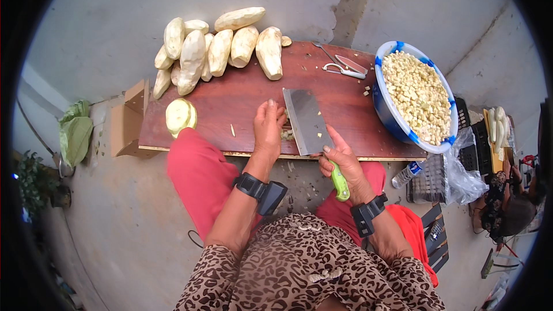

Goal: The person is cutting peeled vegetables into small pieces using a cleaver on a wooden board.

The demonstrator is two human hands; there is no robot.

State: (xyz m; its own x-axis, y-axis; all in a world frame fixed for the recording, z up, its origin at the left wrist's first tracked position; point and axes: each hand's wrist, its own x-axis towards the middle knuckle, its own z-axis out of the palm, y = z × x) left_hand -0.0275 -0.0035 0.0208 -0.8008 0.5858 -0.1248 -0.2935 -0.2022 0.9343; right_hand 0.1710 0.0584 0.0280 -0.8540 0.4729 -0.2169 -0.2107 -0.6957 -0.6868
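Observation:
My right hand (pixel 347 168) grips a cleaver (pixel 308 122) by its green handle, the broad blade standing over the front of the reddish-brown board (pixel 230 115). Left of the blade is my left hand (pixel 269 126), its fingers loosely extended and slightly bent, with no large piece in them. A few small pale cubes (pixel 287 134) show low between that hand and the blade, partly hidden. Round pale slices (pixel 180 115) lie stacked at the board's left front. Behind them are several peeled, pale, long vegetables (pixel 192 60), perhaps eggplants, some piled on others.
A blue-and-white basin (pixel 383 103) heaped with diced pieces stands at the board's right end. A peeler (pixel 345 70) and a knife (pixel 352 63) lie nearby. Beyond are a water bottle (pixel 407 174), a black crate (pixel 429 178) and another person (pixel 507 207). A cardboard box (pixel 128 121) stands left.

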